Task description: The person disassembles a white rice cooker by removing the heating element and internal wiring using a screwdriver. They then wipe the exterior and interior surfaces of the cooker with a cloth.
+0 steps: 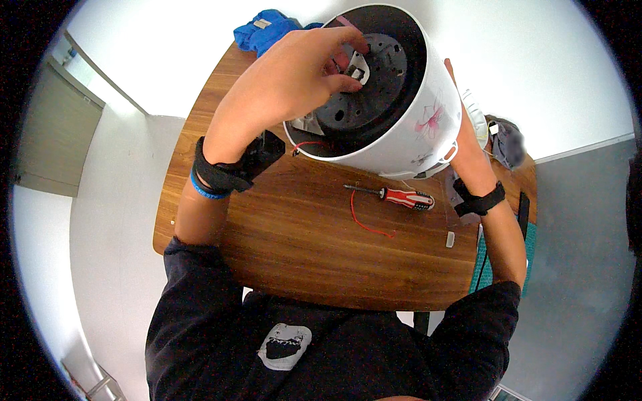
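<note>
A white cylindrical appliance housing [428,123] with pink flower prints and a side loop lies tilted on the table, its open end facing me. Inside is a dark round plate [381,100] with several holes. My left hand [304,70] reaches into the opening, thumb and fingers closed around a small silver metal bracket [360,69] at the plate's middle. Against the housing's right side, my right hand [468,144] holds it, most of its fingers hidden. A red wire [309,143] pokes out at the lower left rim.
A red-and-white-handled screwdriver [408,198] and a loose red wire [358,220] lie in front of the housing. Blue cloth [264,32] sits at the far left edge. To the right are a dark grey bundle [509,144], a small white piece [450,239] and a green cutting mat [483,274].
</note>
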`<state>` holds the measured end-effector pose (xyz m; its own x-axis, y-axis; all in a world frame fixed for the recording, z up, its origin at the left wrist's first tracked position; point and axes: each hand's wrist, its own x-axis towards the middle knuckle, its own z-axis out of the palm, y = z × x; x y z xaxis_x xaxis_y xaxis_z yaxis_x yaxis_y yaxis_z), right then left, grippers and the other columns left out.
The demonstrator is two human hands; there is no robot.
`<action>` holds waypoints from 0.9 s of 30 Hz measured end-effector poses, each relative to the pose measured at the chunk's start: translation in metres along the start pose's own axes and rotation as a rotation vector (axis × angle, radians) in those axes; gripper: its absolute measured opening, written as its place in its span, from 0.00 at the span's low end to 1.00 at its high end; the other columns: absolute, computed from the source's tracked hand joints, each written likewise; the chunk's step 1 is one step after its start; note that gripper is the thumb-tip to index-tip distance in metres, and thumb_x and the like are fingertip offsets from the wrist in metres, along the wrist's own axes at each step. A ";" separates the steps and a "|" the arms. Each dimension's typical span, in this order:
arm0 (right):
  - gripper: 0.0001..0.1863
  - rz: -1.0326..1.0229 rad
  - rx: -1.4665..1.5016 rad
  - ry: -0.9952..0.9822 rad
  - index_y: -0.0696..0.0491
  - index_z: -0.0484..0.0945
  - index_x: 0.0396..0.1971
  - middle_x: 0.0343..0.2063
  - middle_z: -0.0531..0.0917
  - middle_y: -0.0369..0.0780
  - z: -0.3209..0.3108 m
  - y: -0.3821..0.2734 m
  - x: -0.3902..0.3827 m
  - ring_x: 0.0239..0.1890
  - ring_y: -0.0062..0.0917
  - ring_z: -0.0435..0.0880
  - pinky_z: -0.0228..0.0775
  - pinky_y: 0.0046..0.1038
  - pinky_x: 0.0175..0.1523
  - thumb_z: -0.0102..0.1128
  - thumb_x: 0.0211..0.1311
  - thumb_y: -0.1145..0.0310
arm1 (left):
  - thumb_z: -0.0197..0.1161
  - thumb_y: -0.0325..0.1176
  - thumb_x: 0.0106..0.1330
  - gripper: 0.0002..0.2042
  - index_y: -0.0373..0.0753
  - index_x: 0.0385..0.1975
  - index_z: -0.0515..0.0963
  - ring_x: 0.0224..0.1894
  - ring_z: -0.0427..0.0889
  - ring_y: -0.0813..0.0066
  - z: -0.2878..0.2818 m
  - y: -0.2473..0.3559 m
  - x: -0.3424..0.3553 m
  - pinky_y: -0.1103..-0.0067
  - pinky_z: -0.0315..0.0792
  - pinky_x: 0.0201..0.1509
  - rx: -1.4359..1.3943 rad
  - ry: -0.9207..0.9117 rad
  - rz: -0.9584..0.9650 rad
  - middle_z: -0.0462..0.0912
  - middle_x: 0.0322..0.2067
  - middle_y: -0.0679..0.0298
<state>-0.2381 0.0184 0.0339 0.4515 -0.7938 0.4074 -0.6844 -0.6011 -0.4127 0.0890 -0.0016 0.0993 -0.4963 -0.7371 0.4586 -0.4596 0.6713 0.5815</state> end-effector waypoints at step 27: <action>0.48 0.108 0.308 0.013 0.57 0.46 0.86 0.78 0.71 0.46 0.008 0.025 -0.007 0.79 0.28 0.71 0.49 0.35 0.88 0.64 0.77 0.61 | 0.78 0.27 0.65 0.23 0.43 0.61 0.83 0.38 0.89 0.70 -0.008 -0.007 0.001 0.72 0.82 0.46 -0.022 -0.078 0.038 0.89 0.35 0.64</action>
<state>-0.2534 0.0082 0.0144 0.3772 -0.8543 0.3577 -0.5214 -0.5150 -0.6803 0.0979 -0.0075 0.1009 -0.5691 -0.7023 0.4277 -0.4233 0.6961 0.5799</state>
